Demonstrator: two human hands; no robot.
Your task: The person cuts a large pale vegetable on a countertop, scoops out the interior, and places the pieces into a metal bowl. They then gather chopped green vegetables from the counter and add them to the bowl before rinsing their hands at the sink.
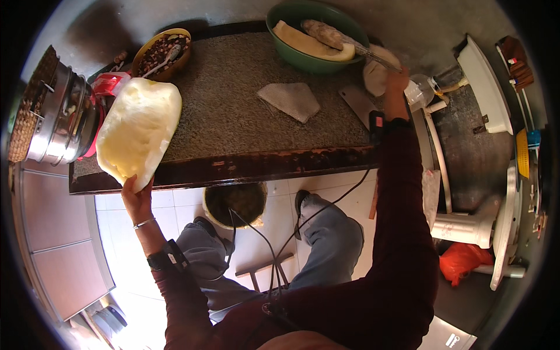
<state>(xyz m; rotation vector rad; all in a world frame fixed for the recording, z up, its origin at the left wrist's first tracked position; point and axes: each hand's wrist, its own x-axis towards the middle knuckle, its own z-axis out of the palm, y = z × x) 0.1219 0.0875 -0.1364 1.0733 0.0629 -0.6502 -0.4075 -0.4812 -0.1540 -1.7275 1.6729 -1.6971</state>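
Observation:
My left hand [139, 199] grips the lower end of a large, pale, hollowed-out piece of melon or gourd [139, 127], its scooped side facing up, over the table's left part. At the upper right, my right hand [397, 81] is at the handle end of a metal spoon or ladle [372, 54], whose other end lies over a green plastic basin [288, 50]. Pulp-like matter [323, 34] covers that end. Another pale piece [306, 43] rests in the basin. Below the basin lie a folded cloth [292, 100] and a flat metal blade [356, 103], partly hidden by my right wrist.
On the speckled table [218, 109], a yellow bowl [186, 54] of small mixed pieces holds a spoon. Stacked metal pots [57, 118] stand at the left. Beneath the front edge is a bucket [236, 205]. A white sink [485, 87] is at the right; cables hang before me.

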